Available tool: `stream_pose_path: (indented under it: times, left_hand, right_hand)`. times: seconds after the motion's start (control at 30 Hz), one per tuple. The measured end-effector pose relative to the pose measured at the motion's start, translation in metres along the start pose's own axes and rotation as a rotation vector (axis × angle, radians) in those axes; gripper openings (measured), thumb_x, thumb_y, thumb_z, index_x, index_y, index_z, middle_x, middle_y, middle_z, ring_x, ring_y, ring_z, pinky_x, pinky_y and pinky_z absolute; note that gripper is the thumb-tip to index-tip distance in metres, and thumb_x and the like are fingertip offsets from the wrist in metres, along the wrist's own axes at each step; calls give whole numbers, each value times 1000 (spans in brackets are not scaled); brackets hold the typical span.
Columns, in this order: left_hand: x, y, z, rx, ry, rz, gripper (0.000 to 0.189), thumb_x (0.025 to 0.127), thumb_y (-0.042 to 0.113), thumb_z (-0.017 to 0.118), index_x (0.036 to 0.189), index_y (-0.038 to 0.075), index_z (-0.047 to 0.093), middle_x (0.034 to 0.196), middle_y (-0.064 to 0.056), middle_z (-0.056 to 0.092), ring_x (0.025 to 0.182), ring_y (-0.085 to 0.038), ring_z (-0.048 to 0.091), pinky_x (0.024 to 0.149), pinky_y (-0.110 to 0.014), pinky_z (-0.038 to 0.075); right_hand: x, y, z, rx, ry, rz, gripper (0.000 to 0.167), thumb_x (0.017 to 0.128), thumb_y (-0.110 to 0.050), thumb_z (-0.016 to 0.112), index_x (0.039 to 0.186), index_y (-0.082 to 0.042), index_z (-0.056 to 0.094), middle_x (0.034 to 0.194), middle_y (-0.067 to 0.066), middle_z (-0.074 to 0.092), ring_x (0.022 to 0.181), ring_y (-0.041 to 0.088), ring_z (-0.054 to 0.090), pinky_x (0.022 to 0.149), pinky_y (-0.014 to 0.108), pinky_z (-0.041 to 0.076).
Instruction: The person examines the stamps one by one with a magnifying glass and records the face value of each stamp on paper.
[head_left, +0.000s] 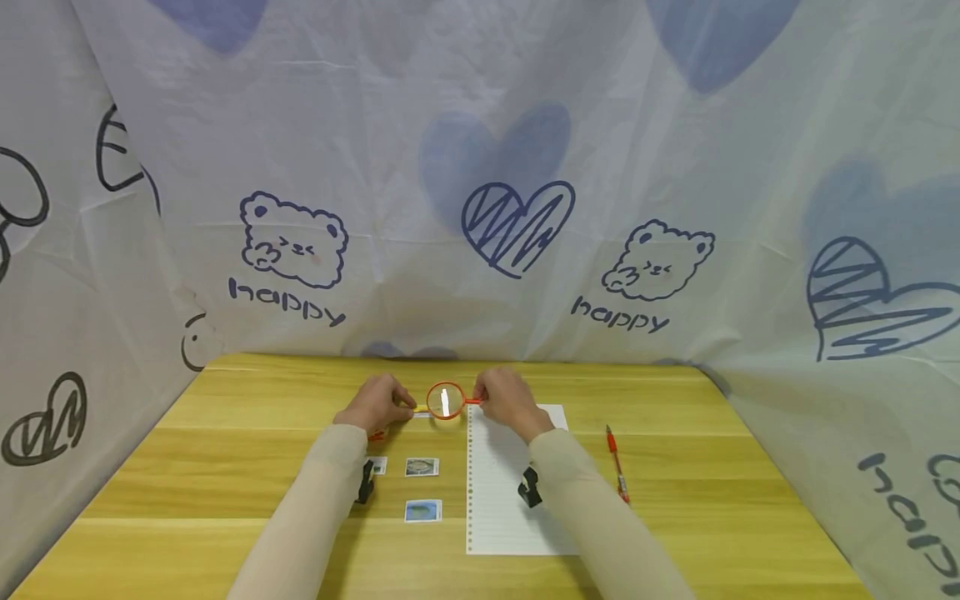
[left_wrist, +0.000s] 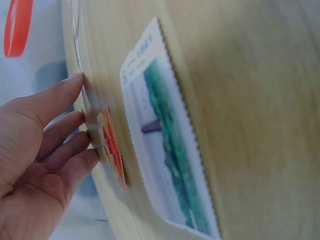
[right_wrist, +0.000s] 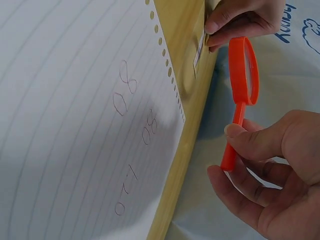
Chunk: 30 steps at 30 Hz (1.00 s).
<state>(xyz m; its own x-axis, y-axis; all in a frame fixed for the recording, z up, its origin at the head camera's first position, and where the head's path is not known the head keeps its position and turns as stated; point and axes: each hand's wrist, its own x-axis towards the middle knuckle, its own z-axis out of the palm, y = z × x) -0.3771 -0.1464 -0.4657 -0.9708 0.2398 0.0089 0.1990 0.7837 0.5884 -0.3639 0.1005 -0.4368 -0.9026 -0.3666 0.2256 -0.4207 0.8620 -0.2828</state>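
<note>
My right hand (head_left: 510, 400) pinches the handle of a red magnifying glass (right_wrist: 243, 72) between thumb and fingers. Its round lens stands raised above the far part of the table, beside my left hand (head_left: 381, 402). With thumb and index finger, my left hand pinches the edge of a small stamp (right_wrist: 199, 54) close over the wood, its face seen almost edge-on. The other left fingers hang loosely near a red-orange stamp (left_wrist: 112, 147). Nearer the left wrist camera lies a stamp with a green and white scene (left_wrist: 167, 145).
Under my right forearm lies a lined sheet (head_left: 510, 500) with punched holes and handwritten numbers. Right of it is a red pen (head_left: 617, 462). A grey-toned stamp (head_left: 422, 467) and a blue stamp (head_left: 423, 511) lie left of the sheet. A printed cloth (head_left: 405, 275) hangs behind the table.
</note>
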Motion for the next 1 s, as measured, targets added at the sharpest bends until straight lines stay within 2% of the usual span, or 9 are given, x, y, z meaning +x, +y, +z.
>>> stream_pose_path:
  times: [0.43, 1.0]
  left_hand:
    - [3, -2, -1, 4, 19, 11, 13, 88, 9, 81, 100, 10, 83, 123, -14, 75, 110, -29, 68, 97, -48, 56]
    - [-1, 1, 0, -19, 15, -11, 13, 88, 8, 81, 100, 9, 83, 123, -15, 75, 113, -31, 67, 101, -51, 55]
  right_hand:
    - [1, -6, 7, 5, 18, -15, 24, 80, 12, 68, 89, -7, 78, 94, 6, 78, 90, 25, 72, 77, 40, 61]
    - [0, -5, 20, 38, -5, 23, 19, 84, 10, 69, 90, -6, 76, 93, 6, 76, 87, 21, 67, 81, 39, 59]
